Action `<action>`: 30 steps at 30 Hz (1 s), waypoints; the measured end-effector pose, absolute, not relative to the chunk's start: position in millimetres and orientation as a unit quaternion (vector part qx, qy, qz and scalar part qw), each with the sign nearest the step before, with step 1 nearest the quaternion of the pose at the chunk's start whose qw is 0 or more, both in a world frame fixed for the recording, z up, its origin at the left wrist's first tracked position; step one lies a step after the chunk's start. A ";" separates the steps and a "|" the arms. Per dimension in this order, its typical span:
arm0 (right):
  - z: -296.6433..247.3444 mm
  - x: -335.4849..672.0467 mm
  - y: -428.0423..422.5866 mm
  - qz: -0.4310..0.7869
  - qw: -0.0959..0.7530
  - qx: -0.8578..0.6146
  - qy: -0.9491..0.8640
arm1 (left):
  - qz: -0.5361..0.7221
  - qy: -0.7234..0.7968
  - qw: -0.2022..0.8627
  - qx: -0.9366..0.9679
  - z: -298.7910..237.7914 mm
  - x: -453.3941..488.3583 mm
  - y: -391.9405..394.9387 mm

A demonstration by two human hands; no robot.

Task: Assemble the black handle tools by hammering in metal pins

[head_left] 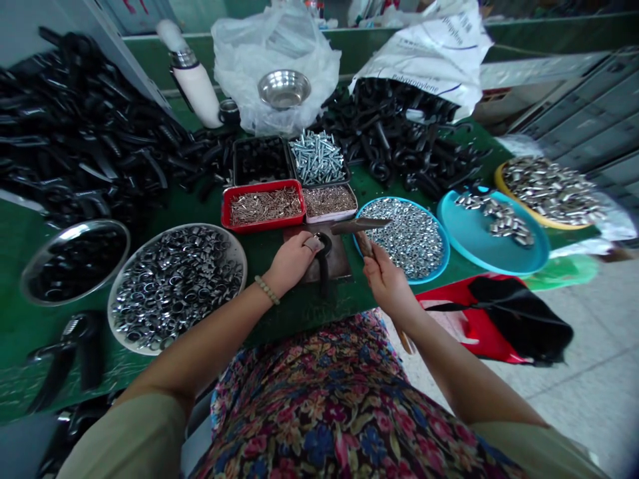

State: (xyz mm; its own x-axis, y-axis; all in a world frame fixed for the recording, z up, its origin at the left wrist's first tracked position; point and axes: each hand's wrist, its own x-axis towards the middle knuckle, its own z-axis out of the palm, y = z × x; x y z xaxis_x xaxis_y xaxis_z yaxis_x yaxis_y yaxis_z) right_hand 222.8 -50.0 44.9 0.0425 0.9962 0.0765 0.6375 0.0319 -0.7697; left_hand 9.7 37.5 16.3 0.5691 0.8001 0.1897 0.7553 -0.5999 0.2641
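Observation:
My right hand (pixel 387 278) is closed round the wooden handle of a hammer (pixel 359 226), whose metal head is raised at the height of the small trays. My left hand (pixel 293 261) pinches the round end of a black curved handle part (pixel 324 269). That part lies on a flat metal plate (pixel 340 258) on the green bench, its stem pointing toward me. The left fingertips hide some of the ring. A small gap seems to separate the hammer head from the part, though I cannot tell whether they touch.
A red tray (pixel 303 216) of pins and a white tray (pixel 332 215) of small rivets stand behind the plate. Blue basins (pixel 445 256) of metal pieces are right, a bowl (pixel 242 279) of clamps left. Black parts (pixel 74 126) are heaped behind, near a white flask (pixel 197 86).

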 end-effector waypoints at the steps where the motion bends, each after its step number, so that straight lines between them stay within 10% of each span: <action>1: 44.0 222.5 -50.2 0.270 0.329 -0.643 -0.637 | 0.143 0.441 0.072 0.883 16.5 10.1 37.2; 18: 45.3 215.3 -49.2 0.252 0.305 -0.652 -0.647 | 0.079 0.400 0.033 0.913 22.7 3.4 29.2; 30: 75.3 198.1 -41.8 0.231 0.120 -0.610 -0.748 | 0.172 0.507 0.117 0.837 17.5 -33.7 -32.8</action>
State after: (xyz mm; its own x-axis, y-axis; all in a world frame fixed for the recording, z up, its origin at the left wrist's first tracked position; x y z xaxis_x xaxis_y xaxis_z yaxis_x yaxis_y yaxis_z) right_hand 198.1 -41.8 75.3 -0.2273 0.9684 -0.1026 0.8574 0.1490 -0.4925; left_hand -33.7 -32.8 17.5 0.4273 0.8881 0.1691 0.8074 -0.4590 0.3707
